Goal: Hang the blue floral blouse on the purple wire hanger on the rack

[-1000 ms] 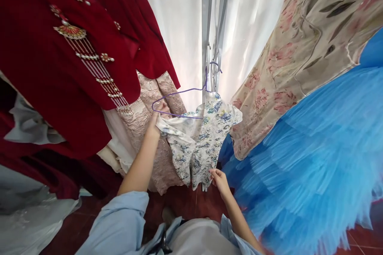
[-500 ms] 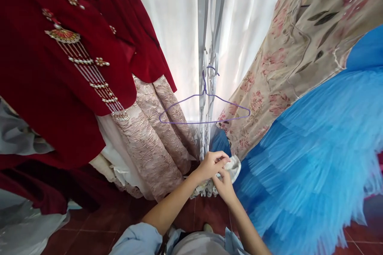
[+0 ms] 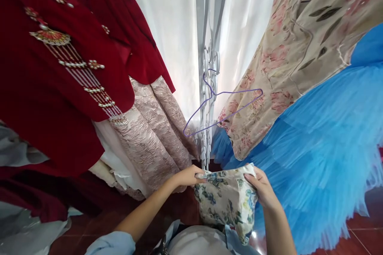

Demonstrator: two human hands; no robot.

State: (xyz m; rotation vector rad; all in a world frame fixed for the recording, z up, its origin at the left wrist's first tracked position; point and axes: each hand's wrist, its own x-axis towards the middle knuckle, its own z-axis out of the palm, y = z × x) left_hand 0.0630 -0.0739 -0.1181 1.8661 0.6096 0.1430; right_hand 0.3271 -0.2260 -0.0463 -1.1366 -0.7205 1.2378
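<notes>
Both hands, left hand (image 3: 188, 176) and right hand (image 3: 259, 185), grip white blue-flowered garment (image 3: 226, 201)

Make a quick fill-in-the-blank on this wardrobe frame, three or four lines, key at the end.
1. Both hands, left hand and right hand, hold a small ____-printed garment.
2. The wire hanger hooked on the white metal grille is ____ in colour.
3. The tulle dress beside the right hand is ____.
4. The beaded jacket on the left is dark ____.

Missing words: floral; purple; blue; red
</notes>
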